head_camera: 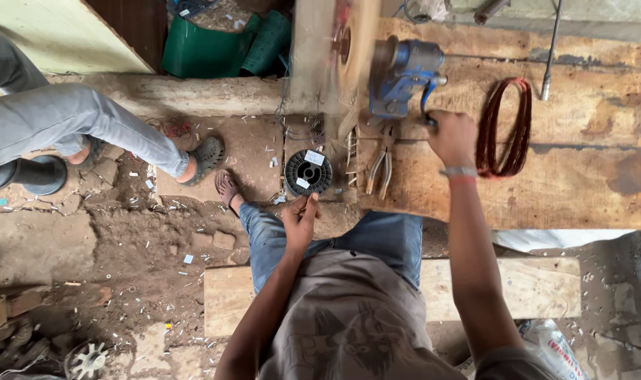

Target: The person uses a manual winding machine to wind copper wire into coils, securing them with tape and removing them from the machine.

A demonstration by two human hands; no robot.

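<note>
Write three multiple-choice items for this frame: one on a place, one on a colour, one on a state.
1. Where does the reddish wire coil lie?
A. on the dirt floor
B. on the wooden bench, beside the right hand
C. on the person's lap

2. What colour is the body of the hand-cranked machine?
A. blue
B. yellow
C. white

3. How does the disc on the machine look?
A. lying flat on the ground
B. sharp and at rest
C. blurred, as if spinning

Answers:
1. B, the coil rests on the planks just past the right hand.
2. A, its housing is plainly blue.
3. C, the disc is smeared while the right hand grips the crank handle; the left hand hovers by the black wire spool.
</note>
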